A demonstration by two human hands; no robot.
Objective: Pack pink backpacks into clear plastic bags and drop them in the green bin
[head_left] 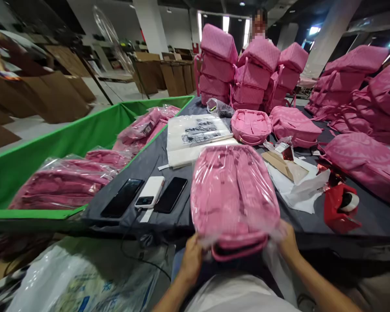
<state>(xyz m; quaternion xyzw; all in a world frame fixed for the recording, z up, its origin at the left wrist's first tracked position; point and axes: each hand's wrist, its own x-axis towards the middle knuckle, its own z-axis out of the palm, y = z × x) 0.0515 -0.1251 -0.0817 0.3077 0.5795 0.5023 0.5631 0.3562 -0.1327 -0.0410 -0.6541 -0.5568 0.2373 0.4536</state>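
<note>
A pink backpack lies on the table in front of me, mostly inside a clear plastic bag. Its near end sticks out of the bag's mouth over the table edge. My left hand is closed on the bag's left rim, beside the backpack's near corner. At the opposite corner my right hand grips the right side of the bag's mouth; its fingers are partly blurred. Just beyond the backpack lies a stack of flat printed plastic bags.
Left on the table are two black phones and a white power bank. A green-walled bin holds several bagged backpacks. Stacked pink backpacks stand behind. At right lie paper scraps and a red tape dispenser.
</note>
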